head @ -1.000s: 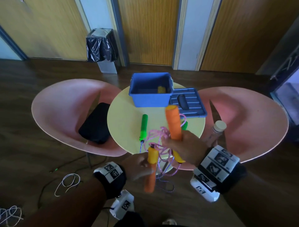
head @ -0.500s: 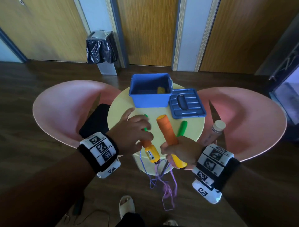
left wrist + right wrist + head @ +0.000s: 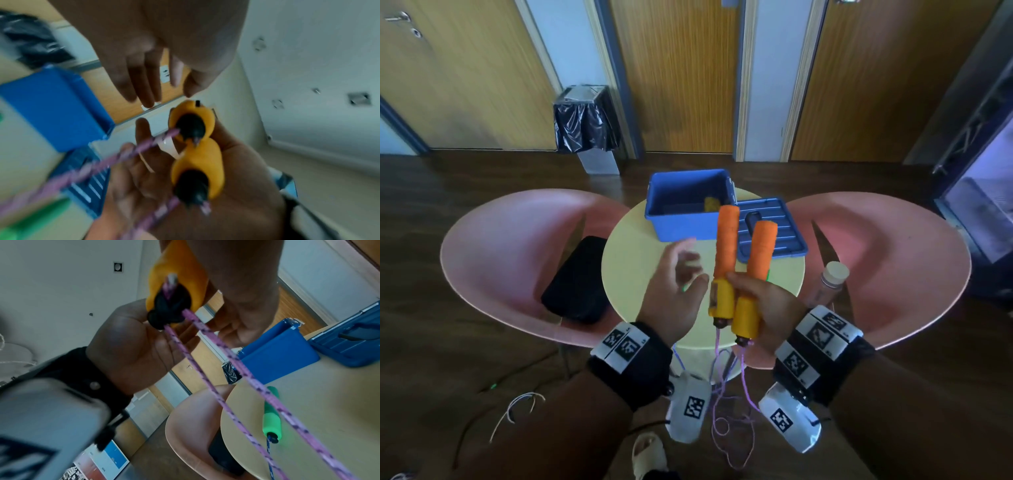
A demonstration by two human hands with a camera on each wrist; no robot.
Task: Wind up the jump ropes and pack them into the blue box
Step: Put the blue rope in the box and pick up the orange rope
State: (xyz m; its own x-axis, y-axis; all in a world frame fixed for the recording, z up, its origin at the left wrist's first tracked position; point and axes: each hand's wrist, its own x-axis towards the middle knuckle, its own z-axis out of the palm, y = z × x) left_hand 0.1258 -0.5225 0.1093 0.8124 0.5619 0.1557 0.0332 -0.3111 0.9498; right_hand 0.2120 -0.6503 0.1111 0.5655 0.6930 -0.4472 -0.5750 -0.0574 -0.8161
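Left hand (image 3: 671, 294) hovering open, empty, beside both orange handles (image 3: 736, 274) I'm gripping in right hand (image 3: 763, 305); pink rope (image 3: 726, 421) dangling unwound, blue box (image 3: 681, 226) waiting on table (image 3: 633, 274). Next: I'm coiling rope.

Readable text: none in any view.
Wrist bands (image 3: 822, 339): black-and-white square code patterns only, no letters or numbers legible.
Wrist camera housings (image 3: 690, 407): one square code marker each, no words.
Door sign (image 3: 165, 75): small dark marks, too blurred to read.
Blue box (image 3: 681, 219): no label visible.
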